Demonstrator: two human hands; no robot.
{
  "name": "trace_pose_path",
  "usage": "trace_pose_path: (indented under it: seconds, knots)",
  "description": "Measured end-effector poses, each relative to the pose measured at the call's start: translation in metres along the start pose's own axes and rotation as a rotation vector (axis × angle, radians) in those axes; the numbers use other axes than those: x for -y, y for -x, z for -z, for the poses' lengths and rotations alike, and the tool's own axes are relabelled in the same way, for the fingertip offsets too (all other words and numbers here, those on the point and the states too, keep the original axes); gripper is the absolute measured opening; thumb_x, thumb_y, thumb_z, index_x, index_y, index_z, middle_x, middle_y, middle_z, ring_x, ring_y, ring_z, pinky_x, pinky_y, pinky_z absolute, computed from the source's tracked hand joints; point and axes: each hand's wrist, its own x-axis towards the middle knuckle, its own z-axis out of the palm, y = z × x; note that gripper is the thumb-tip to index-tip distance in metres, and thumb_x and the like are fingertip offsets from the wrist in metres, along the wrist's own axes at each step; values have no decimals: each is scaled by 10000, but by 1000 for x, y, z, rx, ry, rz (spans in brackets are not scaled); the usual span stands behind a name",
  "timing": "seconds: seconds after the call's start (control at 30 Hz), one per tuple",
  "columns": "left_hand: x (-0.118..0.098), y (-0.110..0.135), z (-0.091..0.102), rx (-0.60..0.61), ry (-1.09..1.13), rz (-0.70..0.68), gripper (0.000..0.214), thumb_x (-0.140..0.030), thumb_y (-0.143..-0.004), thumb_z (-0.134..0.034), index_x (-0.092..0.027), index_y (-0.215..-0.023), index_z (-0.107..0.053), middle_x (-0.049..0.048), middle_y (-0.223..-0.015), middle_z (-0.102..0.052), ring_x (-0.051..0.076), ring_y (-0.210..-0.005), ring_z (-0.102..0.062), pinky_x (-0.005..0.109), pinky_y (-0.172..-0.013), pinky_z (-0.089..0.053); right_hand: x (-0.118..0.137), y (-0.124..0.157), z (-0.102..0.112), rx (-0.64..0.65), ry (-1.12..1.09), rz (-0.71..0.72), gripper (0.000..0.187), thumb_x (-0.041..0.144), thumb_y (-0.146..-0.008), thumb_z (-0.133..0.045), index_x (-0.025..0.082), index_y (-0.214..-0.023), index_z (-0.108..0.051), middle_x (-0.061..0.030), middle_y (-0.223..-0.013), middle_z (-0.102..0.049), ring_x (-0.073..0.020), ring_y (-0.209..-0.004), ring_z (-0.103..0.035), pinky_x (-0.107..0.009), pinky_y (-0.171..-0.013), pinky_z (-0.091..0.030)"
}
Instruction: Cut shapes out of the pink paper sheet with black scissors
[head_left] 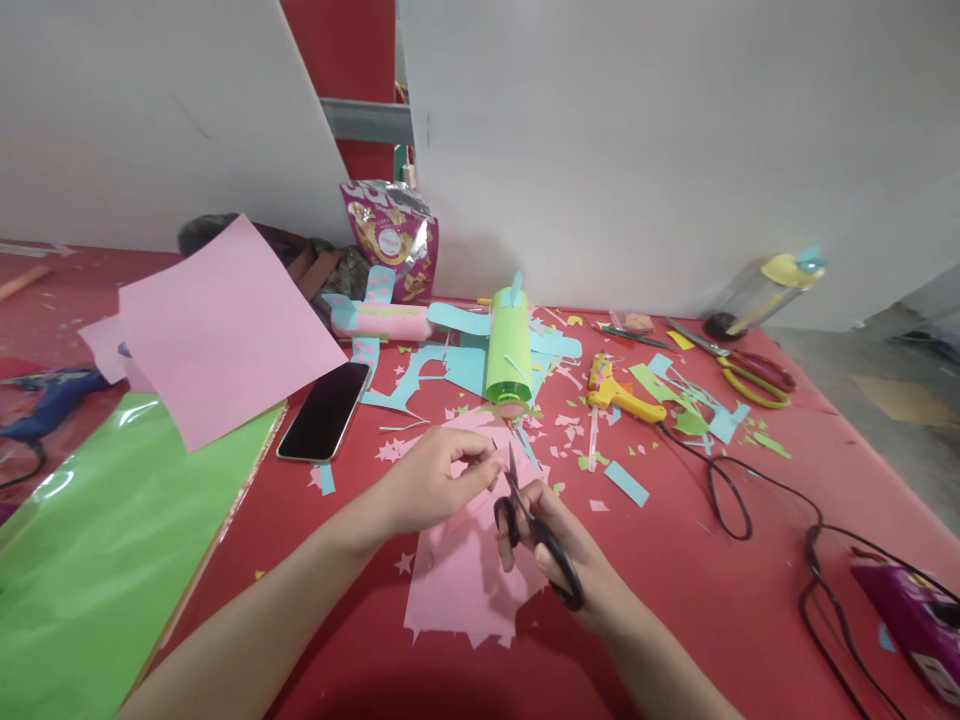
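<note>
My right hand (577,560) grips black-handled scissors (536,530), blades pointing up and away from me. My left hand (435,475) is closed in a pinch just left of the blade tips, holding a tiny piece I cannot make out. Both hands hover over a ragged pink paper sheet (465,580) lying on the red table (675,600). Just beyond stands a green paper roll (508,355) on light blue cut paper (457,365).
A black phone (325,411) lies to the left beside a large pink sheet (217,330) and green sheets (97,560). A yellow glue gun (619,392), its black cord (750,500), red-and-yellow scissors (742,370), a bottle (757,295), a snack bag (390,240) and several paper scraps lie around.
</note>
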Motion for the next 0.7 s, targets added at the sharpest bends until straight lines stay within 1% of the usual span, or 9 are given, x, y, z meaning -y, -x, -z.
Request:
trace_pose_path:
  seconds: [0.17, 0.47, 0.7]
  knots:
    - [-1, 0, 1, -1, 2, -3, 272, -207, -786, -359, -151, -521, -389, -41, -524, -400, 81, -535, -374, 203, -533, -312, 0, 1, 0, -10, -9, -8, 367, 516, -650, -578, 221, -757, -386, 19, -680, -411, -139, -618, -413, -274, -607, -308]
    - [-1, 0, 0, -8, -14, -17, 270, -208, -783, -364, -147, -523, -404, -44, -517, -405, 78, -528, -376, 196, -523, -309, -4, -2, 2, 26, -35, 12, 381, 499, -654, -590, 210, -765, -369, 24, -685, -395, -120, -608, -407, -266, -603, -305]
    - [-3, 1, 2, -7, -40, 10, 265, -206, -781, -376, -144, -532, -443, -40, -519, -446, 79, -536, -406, 193, -539, -321, -4, -1, 3, 13, -23, 1, 334, 459, -696, -573, 200, -751, -369, 31, -671, -395, -93, -570, -404, -247, -576, -329]
